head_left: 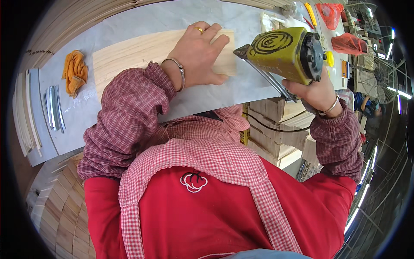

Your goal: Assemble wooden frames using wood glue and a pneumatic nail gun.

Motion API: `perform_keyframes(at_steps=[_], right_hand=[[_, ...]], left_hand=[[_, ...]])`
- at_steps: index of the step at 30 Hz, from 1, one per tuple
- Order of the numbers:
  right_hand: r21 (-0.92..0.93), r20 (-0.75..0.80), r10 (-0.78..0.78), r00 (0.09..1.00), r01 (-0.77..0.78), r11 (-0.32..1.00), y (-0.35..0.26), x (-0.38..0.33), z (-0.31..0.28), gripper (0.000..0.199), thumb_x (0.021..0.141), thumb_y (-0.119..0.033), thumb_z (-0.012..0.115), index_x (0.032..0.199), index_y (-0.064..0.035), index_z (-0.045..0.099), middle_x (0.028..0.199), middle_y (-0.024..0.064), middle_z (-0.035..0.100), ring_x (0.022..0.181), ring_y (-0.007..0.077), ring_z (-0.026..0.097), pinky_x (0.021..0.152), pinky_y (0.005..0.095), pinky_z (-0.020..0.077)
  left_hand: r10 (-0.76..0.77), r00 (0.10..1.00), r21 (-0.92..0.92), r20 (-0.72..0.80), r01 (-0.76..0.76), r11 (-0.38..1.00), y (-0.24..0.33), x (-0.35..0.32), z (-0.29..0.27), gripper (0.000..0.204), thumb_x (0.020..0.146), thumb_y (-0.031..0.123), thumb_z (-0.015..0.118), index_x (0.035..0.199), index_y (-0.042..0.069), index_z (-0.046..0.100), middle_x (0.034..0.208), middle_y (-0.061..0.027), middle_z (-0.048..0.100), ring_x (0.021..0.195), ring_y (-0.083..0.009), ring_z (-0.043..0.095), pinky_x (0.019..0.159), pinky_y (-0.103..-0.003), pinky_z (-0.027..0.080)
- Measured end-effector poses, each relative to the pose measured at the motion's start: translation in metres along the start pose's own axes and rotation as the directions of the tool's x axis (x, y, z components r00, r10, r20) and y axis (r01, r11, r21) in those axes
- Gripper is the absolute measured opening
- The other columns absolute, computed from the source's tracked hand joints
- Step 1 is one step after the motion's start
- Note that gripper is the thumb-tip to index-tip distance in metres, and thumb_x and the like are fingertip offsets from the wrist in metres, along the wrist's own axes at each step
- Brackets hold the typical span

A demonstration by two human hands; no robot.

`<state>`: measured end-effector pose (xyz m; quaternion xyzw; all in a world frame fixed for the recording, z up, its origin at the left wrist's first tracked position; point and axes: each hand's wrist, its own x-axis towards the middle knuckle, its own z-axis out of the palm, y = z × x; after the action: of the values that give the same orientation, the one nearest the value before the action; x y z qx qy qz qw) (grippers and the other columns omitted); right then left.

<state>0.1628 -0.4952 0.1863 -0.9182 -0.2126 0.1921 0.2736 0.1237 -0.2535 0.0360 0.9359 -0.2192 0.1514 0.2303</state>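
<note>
And there's the yellow-green nail gun (276, 56), over the counter's (207, 97) right side, black nose pointing left, long axis nearly crosswise. The right grip (317, 93) is wrapped around it, handle and most fingers hidden; nose contact with the board, can't tell. Pale, grained and long, that wooden board (138, 54) runs crosswise, partly covered by a plaid sleeve (129, 112) and the left grip (200, 56), spread open on it. Black swirl on the gun's body!

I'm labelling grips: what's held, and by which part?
The right hand holds a boxy olive-yellow nail gun, apparently by its hidden handle; the left hand rests on a pale wooden board.
</note>
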Motion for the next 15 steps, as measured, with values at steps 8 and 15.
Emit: perform_keyframes(at_steps=[8,15], right_hand=[[-0.186,0.021,-0.035,0.999,0.038,0.982,-0.002,-0.007,0.001,0.033,0.063,-0.010,0.072,0.093,0.0019,0.064,0.078,0.0101,0.068,0.061,0.0202,0.057,0.059,0.0296,0.0479],[0.144,-0.006,0.179,0.984,-0.176,0.974,-0.004,-0.038,0.008,0.029,0.066,-0.006,0.070,0.093,0.0006,0.062,0.067,0.0063,0.063,0.050,0.0148,0.051,0.047,0.0268,0.0422]], left_hand=[[0.002,1.000,0.033,0.014,-0.003,0.999,0.004,0.000,-0.001,0.068,0.060,0.047,0.069,0.112,0.006,0.055,0.124,-0.0154,0.048,0.111,-0.0304,0.043,0.101,-0.037,0.028],[0.001,1.000,0.030,-0.001,-0.001,1.000,0.003,0.000,0.000,0.068,0.058,0.043,0.072,0.114,0.008,0.054,0.125,-0.0126,0.048,0.112,-0.0299,0.043,0.099,-0.036,0.032]])
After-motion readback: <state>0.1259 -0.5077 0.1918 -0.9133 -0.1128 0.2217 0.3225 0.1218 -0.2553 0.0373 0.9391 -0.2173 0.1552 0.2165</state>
